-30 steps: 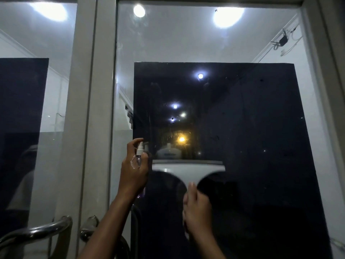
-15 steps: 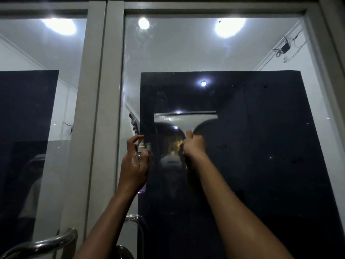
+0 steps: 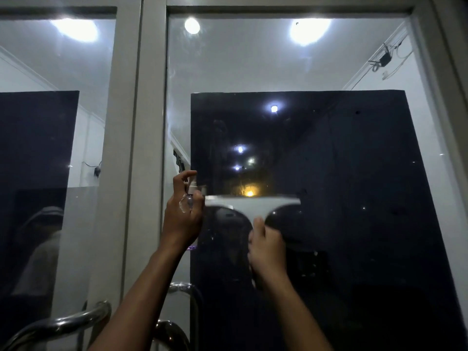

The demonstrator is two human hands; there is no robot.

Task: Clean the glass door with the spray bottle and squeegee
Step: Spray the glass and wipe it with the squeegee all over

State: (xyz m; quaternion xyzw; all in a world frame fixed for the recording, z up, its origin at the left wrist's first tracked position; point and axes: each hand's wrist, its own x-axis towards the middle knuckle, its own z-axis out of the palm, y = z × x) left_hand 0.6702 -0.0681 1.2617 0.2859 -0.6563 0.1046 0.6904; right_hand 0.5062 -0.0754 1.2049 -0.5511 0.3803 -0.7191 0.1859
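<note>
The glass door (image 3: 354,72) fills the view, with a dark panel behind its right pane. My left hand (image 3: 183,219) grips a small clear spray bottle (image 3: 188,198) held upright near the pane's left edge, its index finger arched over the white nozzle. My right hand (image 3: 268,247) grips the handle of a white squeegee (image 3: 253,206). The squeegee's wide blade lies level against the glass at mid height, just right of the bottle.
A grey frame post (image 3: 131,148) separates the left pane from the right one. Curved chrome door handles (image 3: 63,323) stick out at the bottom left, below my left forearm. Ceiling lights and a person's dim outline reflect in the glass.
My right hand has pulled the squeegee down the glass from its higher position half a second ago. My left hand with the bottle has stayed in place.
</note>
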